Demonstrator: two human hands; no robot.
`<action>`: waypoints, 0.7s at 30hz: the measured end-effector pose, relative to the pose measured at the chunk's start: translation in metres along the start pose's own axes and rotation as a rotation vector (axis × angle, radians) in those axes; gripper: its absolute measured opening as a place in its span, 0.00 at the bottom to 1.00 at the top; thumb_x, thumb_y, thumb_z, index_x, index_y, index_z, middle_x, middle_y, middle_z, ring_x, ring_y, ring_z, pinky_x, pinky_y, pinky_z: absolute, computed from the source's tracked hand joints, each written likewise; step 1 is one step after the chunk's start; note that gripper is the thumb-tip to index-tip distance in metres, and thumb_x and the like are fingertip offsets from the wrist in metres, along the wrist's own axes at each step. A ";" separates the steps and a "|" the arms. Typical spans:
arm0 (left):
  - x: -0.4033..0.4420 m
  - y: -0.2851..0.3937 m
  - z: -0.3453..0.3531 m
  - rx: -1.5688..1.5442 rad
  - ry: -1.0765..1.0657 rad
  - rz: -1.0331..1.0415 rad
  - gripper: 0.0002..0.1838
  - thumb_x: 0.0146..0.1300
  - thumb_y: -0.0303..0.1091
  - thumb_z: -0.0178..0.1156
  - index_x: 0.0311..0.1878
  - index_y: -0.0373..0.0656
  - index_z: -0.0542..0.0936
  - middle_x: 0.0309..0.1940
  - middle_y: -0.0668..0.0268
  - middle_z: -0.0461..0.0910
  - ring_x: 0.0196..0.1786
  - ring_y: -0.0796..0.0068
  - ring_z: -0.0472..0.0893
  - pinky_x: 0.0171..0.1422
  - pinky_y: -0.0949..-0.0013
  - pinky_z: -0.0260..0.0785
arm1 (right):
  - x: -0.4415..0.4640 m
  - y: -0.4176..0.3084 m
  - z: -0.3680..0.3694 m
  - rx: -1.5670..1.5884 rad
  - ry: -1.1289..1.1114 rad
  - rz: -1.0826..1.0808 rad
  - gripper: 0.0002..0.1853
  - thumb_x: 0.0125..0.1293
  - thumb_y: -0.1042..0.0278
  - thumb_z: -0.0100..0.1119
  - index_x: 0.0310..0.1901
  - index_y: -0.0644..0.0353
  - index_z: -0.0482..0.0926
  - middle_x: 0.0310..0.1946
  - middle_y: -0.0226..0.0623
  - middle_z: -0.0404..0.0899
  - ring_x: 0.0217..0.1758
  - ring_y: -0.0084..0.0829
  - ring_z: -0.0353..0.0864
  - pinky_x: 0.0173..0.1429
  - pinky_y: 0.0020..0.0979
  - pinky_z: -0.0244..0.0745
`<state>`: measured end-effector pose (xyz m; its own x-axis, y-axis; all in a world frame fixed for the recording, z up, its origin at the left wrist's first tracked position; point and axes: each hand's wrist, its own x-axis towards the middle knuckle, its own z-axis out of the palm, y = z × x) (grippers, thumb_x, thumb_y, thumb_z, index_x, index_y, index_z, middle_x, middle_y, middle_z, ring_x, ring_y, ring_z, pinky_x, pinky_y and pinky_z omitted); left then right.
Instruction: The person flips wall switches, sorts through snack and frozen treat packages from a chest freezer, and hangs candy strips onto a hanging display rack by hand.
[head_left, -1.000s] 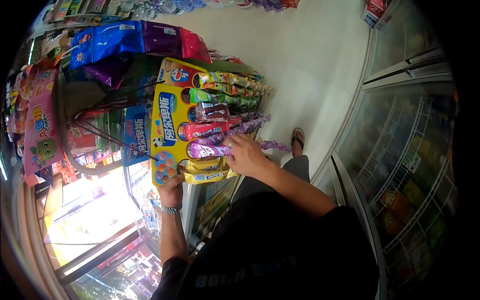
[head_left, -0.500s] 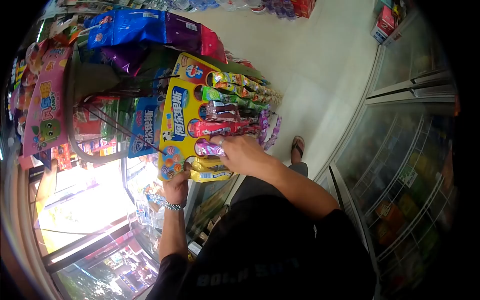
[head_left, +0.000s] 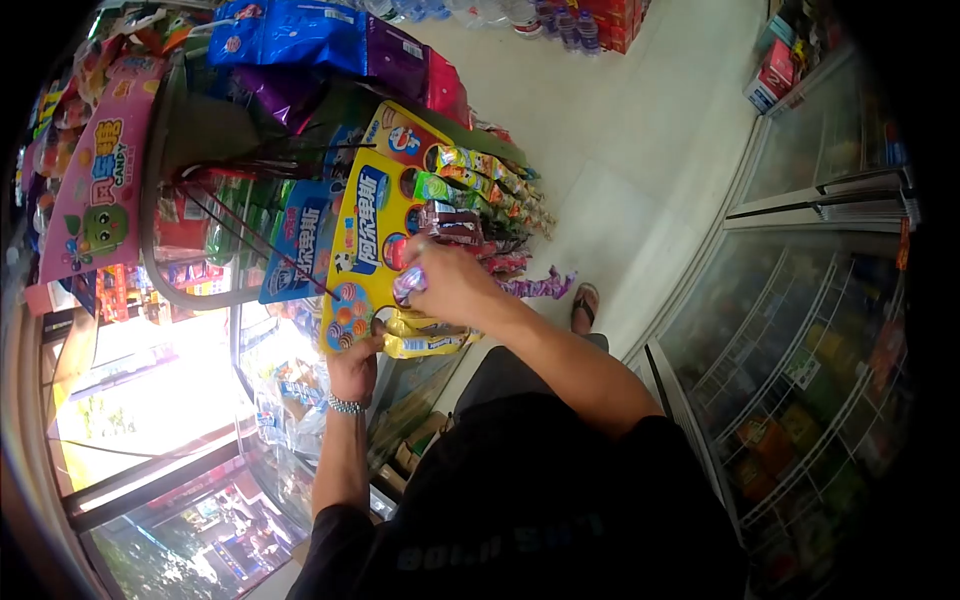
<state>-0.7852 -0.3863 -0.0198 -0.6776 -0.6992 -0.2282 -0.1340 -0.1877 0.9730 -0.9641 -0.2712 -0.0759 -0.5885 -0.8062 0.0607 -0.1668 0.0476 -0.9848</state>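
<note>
A yellow candy display card [head_left: 345, 225] with round holes hangs from cords. Strips of wrapped candy run out of its holes: green [head_left: 432, 188], brown [head_left: 450, 222], red [head_left: 505, 262] and yellow [head_left: 425, 345]. My left hand [head_left: 352, 368] grips the card's lower end beside the yellow strip, its fingers partly hidden behind it. Closed around the purple candy strip [head_left: 408, 285], my right hand [head_left: 455, 288] is close against the card's face. It covers part of the red strip, and the purple tail [head_left: 540, 287] trails out beyond the hand.
Blue and purple candy bags [head_left: 310, 35] hang above the card. A pink candy card [head_left: 100, 190] and a metal rack frame [head_left: 152, 240] are at left. Glass-door fridges [head_left: 800, 350] line the right side. Bottles [head_left: 575, 28] and red boxes [head_left: 625, 22] stand on the floor.
My right hand has shifted left and up, closer to the card, with its fingers further over the purple candy. The purple tail hangs straighter. My left hand keeps its hold on the card.
</note>
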 end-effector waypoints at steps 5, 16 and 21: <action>0.007 -0.003 -0.004 -0.010 -0.011 0.024 0.24 0.49 0.16 0.58 0.54 0.33 0.74 0.41 0.60 0.80 0.43 0.67 0.81 0.51 0.66 0.73 | -0.027 0.031 0.003 0.046 -0.052 0.086 0.26 0.51 0.60 0.74 0.49 0.63 0.76 0.38 0.50 0.84 0.43 0.52 0.85 0.52 0.43 0.78; 0.009 0.008 -0.007 -0.308 -0.345 -0.023 0.32 0.54 0.27 0.60 0.65 0.34 0.69 0.53 0.54 0.79 0.55 0.58 0.80 0.59 0.57 0.75 | -0.025 0.039 0.009 -0.113 0.220 -0.314 0.13 0.59 0.72 0.62 0.46 0.60 0.80 0.37 0.45 0.82 0.43 0.48 0.83 0.49 0.42 0.78; 0.077 -0.046 -0.062 -0.323 -0.313 -0.313 0.42 0.64 0.60 0.51 0.74 0.42 0.62 0.69 0.53 0.69 0.68 0.51 0.72 0.70 0.42 0.68 | -0.017 0.032 -0.003 -0.143 -0.018 -0.130 0.16 0.57 0.72 0.63 0.48 0.60 0.80 0.43 0.48 0.81 0.46 0.47 0.82 0.50 0.44 0.77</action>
<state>-0.7868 -0.4741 -0.0841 -0.8303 -0.3469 -0.4361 -0.1679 -0.5906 0.7893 -0.9617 -0.2547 -0.1079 -0.5405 -0.8216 0.1812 -0.3514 0.0248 -0.9359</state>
